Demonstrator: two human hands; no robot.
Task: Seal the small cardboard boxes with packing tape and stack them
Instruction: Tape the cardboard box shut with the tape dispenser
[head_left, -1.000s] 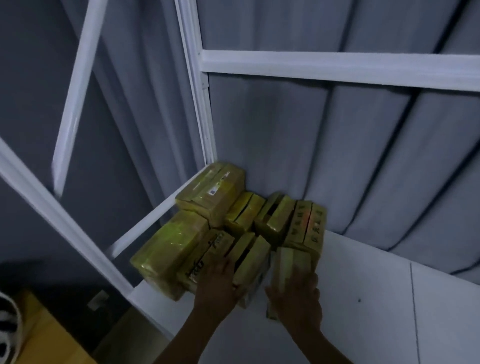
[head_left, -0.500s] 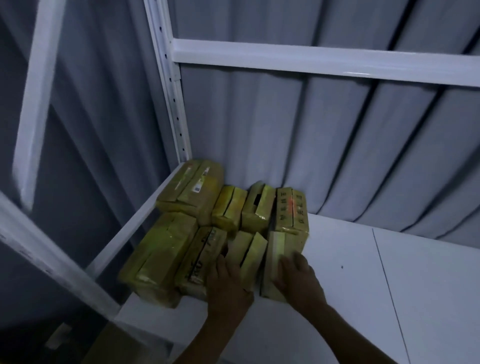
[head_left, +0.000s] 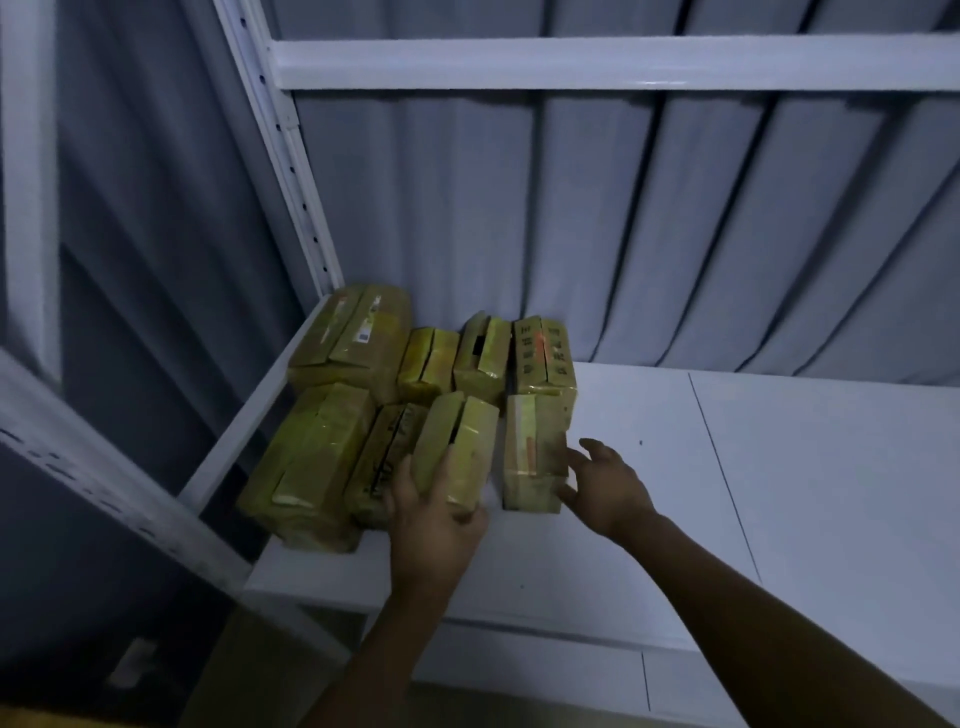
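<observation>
Taped cardboard boxes (head_left: 353, 343) are ranged on a white shelf (head_left: 779, 467) before a grey curtain (head_left: 623, 234). One front box (head_left: 462, 447) is gripped by the left hand (head_left: 431, 525), its neighbour (head_left: 532, 457) touched by the spread right hand (head_left: 608, 488).

Right hand (head_left: 602, 488) slid off top of lower-right box (head_left: 532, 452) to its right edge; left hand (head_left: 431, 519) now grips lower-middle box (head_left: 462, 447).
</observation>
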